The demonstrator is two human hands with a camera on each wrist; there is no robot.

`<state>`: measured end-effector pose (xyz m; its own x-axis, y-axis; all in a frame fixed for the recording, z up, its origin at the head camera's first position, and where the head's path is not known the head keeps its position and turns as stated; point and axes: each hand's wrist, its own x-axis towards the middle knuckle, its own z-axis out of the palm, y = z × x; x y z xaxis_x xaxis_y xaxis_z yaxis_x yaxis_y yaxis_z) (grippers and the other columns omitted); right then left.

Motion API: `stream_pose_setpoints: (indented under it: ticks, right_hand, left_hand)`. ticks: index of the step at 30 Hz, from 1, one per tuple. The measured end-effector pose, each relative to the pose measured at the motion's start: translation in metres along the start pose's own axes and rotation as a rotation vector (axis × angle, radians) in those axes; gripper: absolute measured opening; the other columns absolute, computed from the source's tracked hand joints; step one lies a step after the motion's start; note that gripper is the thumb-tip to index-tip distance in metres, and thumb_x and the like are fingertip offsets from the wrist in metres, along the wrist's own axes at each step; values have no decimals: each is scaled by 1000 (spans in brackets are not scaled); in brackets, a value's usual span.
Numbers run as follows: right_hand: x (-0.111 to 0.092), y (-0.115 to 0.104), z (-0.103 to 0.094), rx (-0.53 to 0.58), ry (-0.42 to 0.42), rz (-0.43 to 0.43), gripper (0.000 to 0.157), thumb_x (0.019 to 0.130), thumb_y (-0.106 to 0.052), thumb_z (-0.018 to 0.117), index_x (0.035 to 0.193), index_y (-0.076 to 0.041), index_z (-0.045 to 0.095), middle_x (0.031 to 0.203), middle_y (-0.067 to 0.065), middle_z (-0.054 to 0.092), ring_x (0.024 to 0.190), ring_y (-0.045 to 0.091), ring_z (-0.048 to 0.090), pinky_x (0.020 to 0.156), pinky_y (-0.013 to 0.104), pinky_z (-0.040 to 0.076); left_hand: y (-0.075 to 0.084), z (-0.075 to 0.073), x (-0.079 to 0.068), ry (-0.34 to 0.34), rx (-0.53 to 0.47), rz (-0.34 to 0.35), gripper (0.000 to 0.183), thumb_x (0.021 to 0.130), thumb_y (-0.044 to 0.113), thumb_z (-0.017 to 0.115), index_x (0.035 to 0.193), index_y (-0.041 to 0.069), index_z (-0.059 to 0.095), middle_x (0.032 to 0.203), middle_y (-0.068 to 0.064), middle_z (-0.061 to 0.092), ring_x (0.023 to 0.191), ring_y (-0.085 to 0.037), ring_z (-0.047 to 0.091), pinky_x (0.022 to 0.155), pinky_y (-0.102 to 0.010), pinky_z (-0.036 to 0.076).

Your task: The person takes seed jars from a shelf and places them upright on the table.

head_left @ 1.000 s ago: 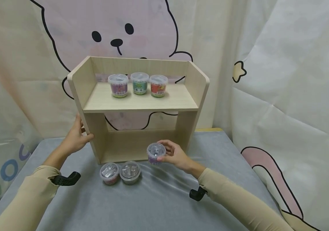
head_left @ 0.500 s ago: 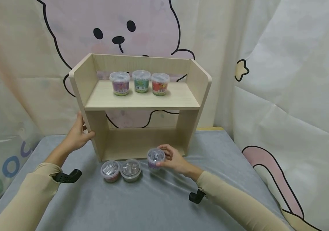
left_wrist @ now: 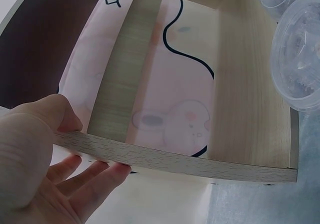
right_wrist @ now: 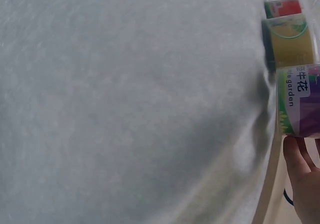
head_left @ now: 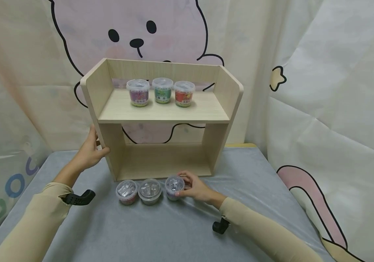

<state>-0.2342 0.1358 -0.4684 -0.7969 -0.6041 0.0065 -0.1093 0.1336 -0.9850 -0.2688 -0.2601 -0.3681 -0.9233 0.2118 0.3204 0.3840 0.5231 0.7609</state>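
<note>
Wood at the eight o'clock side of a pale shelf unit (head_left: 162,116) was gripped by the left hand (head_left: 90,153), the thumb set on one side of the panel's edge and the fingertips on the other. At seven o'clock from the unit's centre, a red-labelled tub (head_left: 126,192) was placed on grey-blue cloth (head_left: 124,233). Between ten and eleven, on the upper level, a violet tub (head_left: 138,93) was seen. Just past six, a yellow-labelled tub (head_left: 149,191) was set on the cloth; at twelve, a green tub (head_left: 162,91) was shown above. Close to six, a purple tub (head_left: 174,187) was held nearly upright, just beside the yellow-labelled one; whether its base was borne by the cloth could not be told. It was topped by a round, clear lid; its purple label was edged in green, marked with yellow petals, and printed with dark characters and "garden". At one, an orange-red tub (head_left: 183,94) was displayed above. At five, the purple tub was clasped by the right hand's (head_left: 198,187) thumb and curled fingers.
</note>
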Motion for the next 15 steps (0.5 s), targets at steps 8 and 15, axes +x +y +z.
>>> stream_pose_setpoints:
  ticks: [8,15]
  right_hand:
    - [6,10,-1,12,-38,-20,66,84,8,74,140,7,39,140,34,53,113,14,64,94,22,55]
    - [8,14,-2,15,-43,-20,67,84,8,75,140,8,38,140,35,52,117,17,63,98,23,54]
  left_hand:
    - [1,0,-1,-3,-1,-18,109,88,-9,58,161,28,-14,166,-29,7,132,-71,35,94,-80,40]
    - [0,1,1,-3,5,-38,108,89,-9,58,161,28,-12,165,-30,10,131,-70,36,94,-79,41]
